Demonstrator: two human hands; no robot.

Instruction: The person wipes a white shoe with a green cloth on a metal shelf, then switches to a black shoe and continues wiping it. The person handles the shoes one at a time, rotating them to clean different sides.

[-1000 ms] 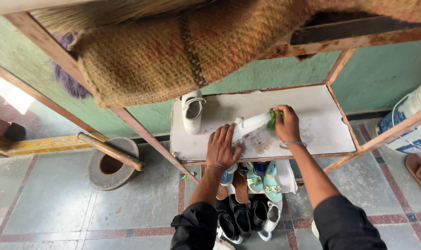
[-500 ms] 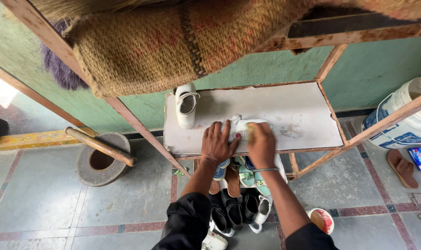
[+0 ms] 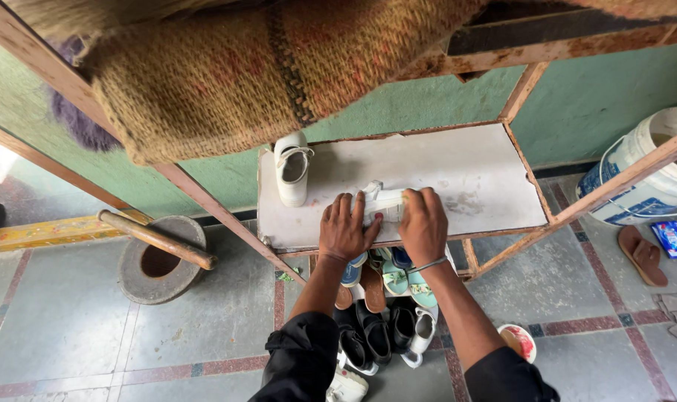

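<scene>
1. Since a second ago, my right hand (image 3: 422, 223) has come in from the far right of the shelf board, and both hands now meet on the white shoe (image 3: 383, 202) near the board's front edge; the head camera has also shifted, so the white bucket (image 3: 655, 175) shows more fully at the right.
2. That white shoe lies on its side on the pale shelf board (image 3: 472, 175), just in from the front edge and roughly mid-width, with a strap or tab sticking up at its near end.
3. My left hand (image 3: 346, 229) rests flat, fingers (image 3: 344, 207) spread and pointing away from me, the thumb side touching the shoe's left end. It presses more than it grips.
4. My right hand curls over the shoe's right end, fingers closed down on it; I cannot tell whether it also holds a cloth (the knuckles hide whatever is underneath).
5. I judge the shoe to be light, with a fairly stiff sole and a softer upper, and smooth enough to skid on the dusty board. Pinching it across the sole edges at mid-length looks the surest hold.
6. A second white shoe (image 3: 292, 167) stands upright at the board's back left, well apart from both hands.
7. Below the board, sandals and dark shoes (image 3: 387, 327) crowd the tiled floor.
</scene>
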